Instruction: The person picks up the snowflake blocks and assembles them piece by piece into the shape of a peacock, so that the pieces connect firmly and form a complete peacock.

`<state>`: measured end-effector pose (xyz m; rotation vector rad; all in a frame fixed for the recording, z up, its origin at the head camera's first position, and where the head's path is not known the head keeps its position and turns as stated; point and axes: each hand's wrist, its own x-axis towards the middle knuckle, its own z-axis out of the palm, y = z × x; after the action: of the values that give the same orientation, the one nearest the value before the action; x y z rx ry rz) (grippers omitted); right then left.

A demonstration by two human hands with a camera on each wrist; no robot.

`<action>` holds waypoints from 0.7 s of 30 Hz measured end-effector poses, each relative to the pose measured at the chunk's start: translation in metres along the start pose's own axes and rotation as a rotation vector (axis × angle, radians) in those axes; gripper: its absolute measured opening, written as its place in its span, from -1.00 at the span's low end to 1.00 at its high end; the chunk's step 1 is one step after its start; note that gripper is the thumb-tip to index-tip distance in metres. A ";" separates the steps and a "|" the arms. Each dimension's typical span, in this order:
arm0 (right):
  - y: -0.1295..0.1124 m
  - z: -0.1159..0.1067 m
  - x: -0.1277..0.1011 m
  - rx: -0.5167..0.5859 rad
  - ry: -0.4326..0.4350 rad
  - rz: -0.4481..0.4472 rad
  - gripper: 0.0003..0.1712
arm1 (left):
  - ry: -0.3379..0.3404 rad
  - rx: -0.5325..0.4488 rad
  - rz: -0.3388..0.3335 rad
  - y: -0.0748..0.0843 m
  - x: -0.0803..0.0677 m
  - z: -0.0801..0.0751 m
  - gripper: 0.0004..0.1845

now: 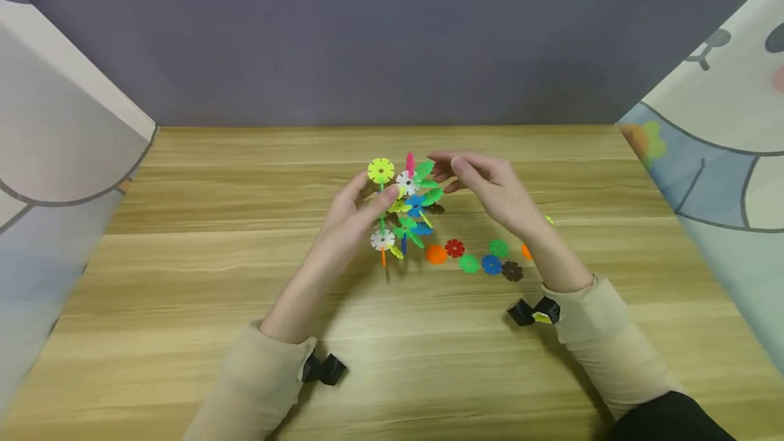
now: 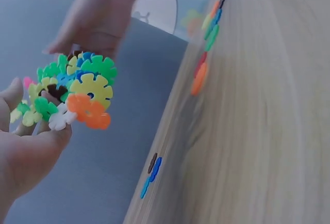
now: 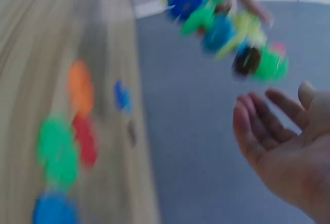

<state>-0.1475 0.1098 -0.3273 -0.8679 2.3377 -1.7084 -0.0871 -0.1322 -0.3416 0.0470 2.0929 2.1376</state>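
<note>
We are holding the snowflake-disc cluster (image 1: 407, 206) up off the table (image 1: 245, 332), above the far end of the row of loose discs (image 1: 484, 260) that is lying on the wood. The cluster's long axis is running roughly upright with a slight lean: a yellow disc (image 1: 381, 170) and a pink piece are sitting at its top, and a white disc (image 1: 382, 239) with an orange stem is hanging at its bottom.

Our left hand (image 1: 355, 213) is gripping the cluster from its left side, with the fingers curled around the middle of the stack and the thumb pressing near the white and yellow pieces; in the left wrist view, the fingertips (image 2: 44, 131) are pinching the lower discs of the cluster (image 2: 72, 92).

Our right hand (image 1: 490, 186) is sitting on the cluster's right side, at its upper end. Its fingers are spread and nearly straight, reaching toward the green discs at the top; from the head view they are at or just beside those discs, and we cannot tell whether they are touching. In the blurred right wrist view, the palm (image 3: 289, 146) is showing open and empty, with a gap between it and the cluster (image 3: 227, 28).

So the left hand is the one carrying the piece, and the right is the nearer to its top.
</note>
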 end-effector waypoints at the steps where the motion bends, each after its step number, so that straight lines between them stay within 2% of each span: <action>1: 0.007 -0.005 0.000 0.022 -0.024 0.024 -0.59 | 0.011 -0.030 -0.001 0.000 0.001 0.000 -0.49; 4: 0.026 -0.018 -0.003 0.016 -0.119 0.115 -0.59 | 0.042 -0.119 -0.007 0.002 0.003 -0.002 -0.52; 9: 0.051 -0.033 -0.012 -0.065 -0.285 0.216 -0.57 | 0.075 -0.180 -0.017 0.005 0.005 -0.008 -0.45; 16: 0.072 -0.034 -0.020 -0.049 -0.450 0.157 -0.59 | 0.083 -0.251 -0.015 0.005 0.006 -0.012 -0.44; 21: 0.074 -0.026 -0.023 -0.147 -0.501 0.113 -0.60 | 0.086 -0.277 0.015 0.005 0.006 -0.015 -0.44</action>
<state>-0.1672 0.1581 -0.3907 -1.0224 2.1323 -1.1216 -0.0952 -0.1460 -0.3374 -0.0609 1.8225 2.4571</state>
